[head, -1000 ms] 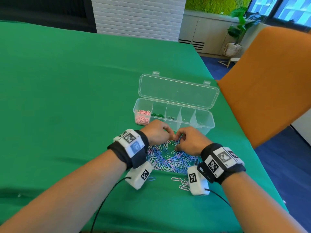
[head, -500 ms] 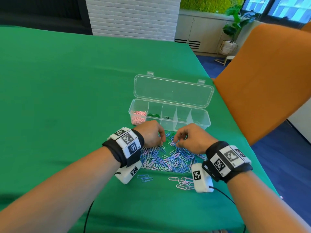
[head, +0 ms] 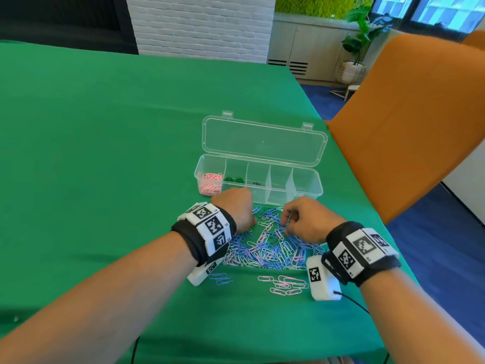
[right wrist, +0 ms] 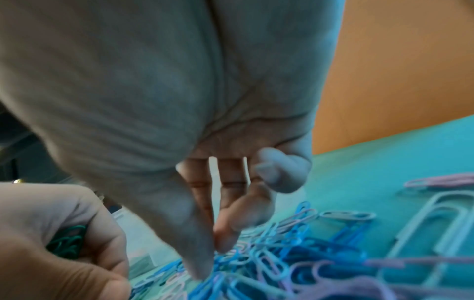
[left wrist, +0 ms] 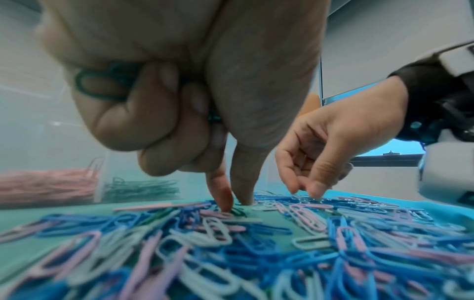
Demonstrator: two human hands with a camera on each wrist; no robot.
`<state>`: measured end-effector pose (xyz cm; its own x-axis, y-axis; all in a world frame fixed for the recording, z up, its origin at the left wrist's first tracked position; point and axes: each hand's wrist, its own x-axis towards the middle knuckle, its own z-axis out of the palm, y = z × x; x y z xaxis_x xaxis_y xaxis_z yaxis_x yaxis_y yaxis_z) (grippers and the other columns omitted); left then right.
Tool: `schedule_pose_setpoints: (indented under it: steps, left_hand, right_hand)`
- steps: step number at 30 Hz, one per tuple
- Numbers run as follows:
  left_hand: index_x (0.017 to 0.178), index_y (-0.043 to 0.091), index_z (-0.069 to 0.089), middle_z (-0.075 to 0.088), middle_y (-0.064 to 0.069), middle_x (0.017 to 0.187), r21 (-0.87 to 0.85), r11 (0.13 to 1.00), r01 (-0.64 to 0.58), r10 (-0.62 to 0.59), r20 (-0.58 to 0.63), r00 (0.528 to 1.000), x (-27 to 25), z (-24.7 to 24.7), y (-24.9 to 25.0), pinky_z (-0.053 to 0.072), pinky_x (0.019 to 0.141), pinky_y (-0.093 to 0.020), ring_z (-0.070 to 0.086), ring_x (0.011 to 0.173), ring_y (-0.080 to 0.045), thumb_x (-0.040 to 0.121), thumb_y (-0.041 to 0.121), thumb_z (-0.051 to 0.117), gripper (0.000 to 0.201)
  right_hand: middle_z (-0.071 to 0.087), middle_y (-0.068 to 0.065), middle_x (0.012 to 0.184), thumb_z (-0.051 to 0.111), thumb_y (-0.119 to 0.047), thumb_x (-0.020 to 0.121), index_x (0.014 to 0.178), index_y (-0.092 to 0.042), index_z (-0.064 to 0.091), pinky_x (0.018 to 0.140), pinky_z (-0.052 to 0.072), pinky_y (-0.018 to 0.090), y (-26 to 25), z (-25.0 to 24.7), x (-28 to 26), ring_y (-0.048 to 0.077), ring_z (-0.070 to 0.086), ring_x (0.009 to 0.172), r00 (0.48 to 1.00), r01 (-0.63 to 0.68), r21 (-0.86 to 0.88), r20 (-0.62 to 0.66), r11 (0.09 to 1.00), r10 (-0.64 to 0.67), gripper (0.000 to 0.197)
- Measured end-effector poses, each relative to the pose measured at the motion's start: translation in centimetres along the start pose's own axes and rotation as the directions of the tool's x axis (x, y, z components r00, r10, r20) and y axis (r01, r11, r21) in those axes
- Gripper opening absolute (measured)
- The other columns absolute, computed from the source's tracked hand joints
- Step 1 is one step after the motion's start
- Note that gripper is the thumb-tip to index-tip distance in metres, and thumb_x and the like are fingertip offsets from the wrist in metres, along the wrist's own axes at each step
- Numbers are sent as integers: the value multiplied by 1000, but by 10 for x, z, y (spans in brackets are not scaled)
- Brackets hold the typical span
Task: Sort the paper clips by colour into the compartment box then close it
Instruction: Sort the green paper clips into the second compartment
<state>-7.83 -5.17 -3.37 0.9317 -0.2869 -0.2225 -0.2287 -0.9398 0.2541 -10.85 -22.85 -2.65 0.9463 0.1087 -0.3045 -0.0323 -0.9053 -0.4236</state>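
Bright, even daylight fills the head view, with windows [head: 430, 11] at top right. Straight edges bow outward toward the corners. Soft shadows sit under both wrists on the green cloth [head: 105, 153]. Both wrist views are cool-tinted and blurred: the near clips [left wrist: 231, 263] and palm [right wrist: 153, 81] are out of focus.

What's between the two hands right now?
Loose blue, pink and white paper clips on the green cloth, between left hand and right hand; head view.
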Motion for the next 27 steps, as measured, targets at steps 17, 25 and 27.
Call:
schedule_pose_setpoints:
  steps: [17,25,27]
  left_hand:
    - [64,14,51,41,0,55,-186,981,61,-29,168,985,-5,-1,-8,40,56,-29,41,50,-18,86,27,70,32]
    - [68,19,39,36,4,56,-797,543,264,-46,286,957,-16,-12,-16,19,41,-18,25,44,-12,84,16,48,19]
    - [70,19,33,40,1,55,-910,281,304,-29,308,951,-18,-12,-16,13,36,-16,22,40,-10,81,9,40,16]
  right_hand:
    - [57,-9,77,72,-33,87,93,-21,65,80,54,33,-18,15,7,17,63,82,992,-30,-82,-122,996,20,15]
    - [66,-3,92,60,-23,95,92,-21,73,83,50,28,-27,8,11,18,61,82,974,-60,-56,-222,997,46,14]
    - [68,-1,100,56,-20,96,98,-20,74,83,49,29,-30,9,13,19,59,83,971,-95,-81,-229,992,74,18]
